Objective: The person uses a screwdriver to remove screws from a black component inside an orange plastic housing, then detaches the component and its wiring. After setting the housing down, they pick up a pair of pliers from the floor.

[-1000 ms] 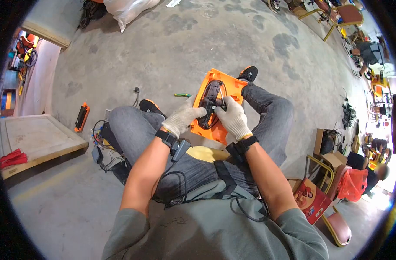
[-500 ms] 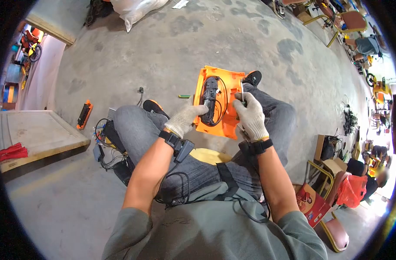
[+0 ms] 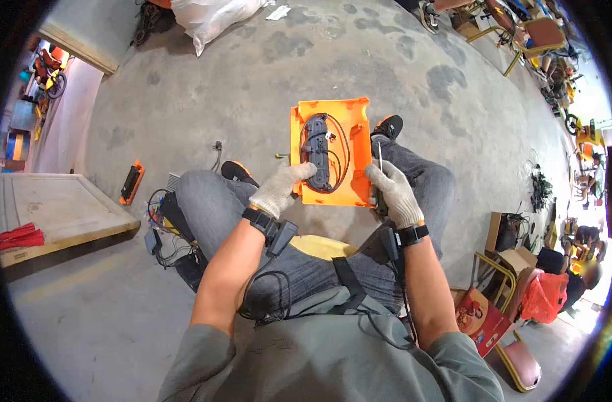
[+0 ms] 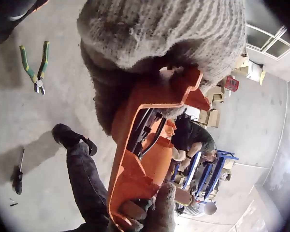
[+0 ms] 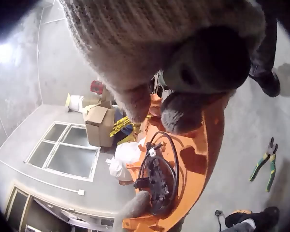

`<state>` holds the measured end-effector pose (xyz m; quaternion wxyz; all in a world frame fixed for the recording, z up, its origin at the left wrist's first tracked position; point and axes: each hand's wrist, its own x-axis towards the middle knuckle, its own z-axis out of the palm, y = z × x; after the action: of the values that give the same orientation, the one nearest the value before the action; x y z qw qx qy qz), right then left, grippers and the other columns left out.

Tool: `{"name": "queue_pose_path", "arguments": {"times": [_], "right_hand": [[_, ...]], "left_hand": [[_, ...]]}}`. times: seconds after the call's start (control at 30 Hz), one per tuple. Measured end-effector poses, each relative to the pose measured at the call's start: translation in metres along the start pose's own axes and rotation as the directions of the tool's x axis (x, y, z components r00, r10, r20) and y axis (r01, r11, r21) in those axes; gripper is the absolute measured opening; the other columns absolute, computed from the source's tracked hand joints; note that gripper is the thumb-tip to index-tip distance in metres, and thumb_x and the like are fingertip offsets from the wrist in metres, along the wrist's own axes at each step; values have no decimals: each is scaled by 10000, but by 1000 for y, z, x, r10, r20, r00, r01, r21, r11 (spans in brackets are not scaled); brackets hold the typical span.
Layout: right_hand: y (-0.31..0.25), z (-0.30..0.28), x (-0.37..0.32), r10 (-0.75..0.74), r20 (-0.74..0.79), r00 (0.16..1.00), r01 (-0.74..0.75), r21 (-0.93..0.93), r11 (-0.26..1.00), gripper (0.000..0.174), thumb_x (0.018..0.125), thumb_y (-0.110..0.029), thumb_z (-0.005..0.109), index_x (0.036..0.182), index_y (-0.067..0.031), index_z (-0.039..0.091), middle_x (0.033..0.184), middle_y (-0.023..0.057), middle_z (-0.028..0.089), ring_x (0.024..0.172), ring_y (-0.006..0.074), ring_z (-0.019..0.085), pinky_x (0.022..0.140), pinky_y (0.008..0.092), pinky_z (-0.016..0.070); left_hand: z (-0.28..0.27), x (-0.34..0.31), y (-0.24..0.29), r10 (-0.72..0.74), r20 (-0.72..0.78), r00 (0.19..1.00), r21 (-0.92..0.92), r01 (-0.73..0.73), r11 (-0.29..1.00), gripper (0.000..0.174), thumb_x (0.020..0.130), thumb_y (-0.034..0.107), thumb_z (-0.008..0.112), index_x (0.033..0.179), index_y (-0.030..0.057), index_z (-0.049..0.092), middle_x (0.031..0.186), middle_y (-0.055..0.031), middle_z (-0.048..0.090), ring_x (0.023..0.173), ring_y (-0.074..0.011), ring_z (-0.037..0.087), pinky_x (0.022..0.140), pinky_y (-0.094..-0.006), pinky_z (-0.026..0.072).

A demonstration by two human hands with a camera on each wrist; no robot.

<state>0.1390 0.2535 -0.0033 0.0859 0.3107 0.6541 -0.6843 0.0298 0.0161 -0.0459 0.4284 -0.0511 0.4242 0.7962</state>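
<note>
An orange plastic cover (image 3: 356, 151) is held up over the lap, its hollow side facing the head camera. Inside it lies a long black part with a looped cable (image 3: 317, 151). My gloved left hand (image 3: 282, 186) grips the cover's left edge, thumb over the end of the black part. At the right edge, my gloved right hand (image 3: 394, 191) pinches the cover and also keeps a screwdriver (image 3: 380, 155) in its grasp, shaft pointing away. The screwdriver's dark handle end (image 5: 210, 63) fills the near part of the right wrist view.
Pliers (image 4: 37, 72) with green-yellow handles lie on the floor, as does another screwdriver (image 4: 20, 176). An orange-black part (image 3: 131, 182) and a wooden board (image 3: 58, 211) are at the left. Chairs, boxes and a red bag (image 3: 544, 288) stand at the right.
The right hand has moved from over the black part to the cover's right edge, taking the screwdriver along. The cover has turned to face the head camera more squarely.
</note>
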Motion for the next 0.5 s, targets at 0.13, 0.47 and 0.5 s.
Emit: {"name": "queue_pose_path", "arguments": {"times": [0.13,0.47,0.5], "right_hand": [[-8,-3,-5,-6,59,998,6,-3,1000,465,978,-340,713,1256,30,667,837,1,626,629,73,564,569,250,492],[16,-23,0,147,-13,989,-147,-130,981,497,1007,-474,649,1232,-33,684,860,2,650,658,74,573,564,223,453],[20,-21,1,107,36,994,-106,-32,994,487,1010,-464,651,1231,-30,681,889,3,658,659,73,573,562,225,456]], "left_hand": [[-2,0,1,-20,-1,1000,19,20,1000,354,973,38,633,1316,-47,617,1186,-150,724,1030,-248,739,930,-402,631],[-11,7,-7,60,-100,993,-16,-62,998,361,982,87,674,1319,-35,634,1241,-136,724,1095,-248,725,985,-400,589],[-11,7,-6,74,-101,992,-26,-77,997,364,985,88,675,1325,-33,631,1246,-138,722,1108,-250,720,993,-402,586]]}}
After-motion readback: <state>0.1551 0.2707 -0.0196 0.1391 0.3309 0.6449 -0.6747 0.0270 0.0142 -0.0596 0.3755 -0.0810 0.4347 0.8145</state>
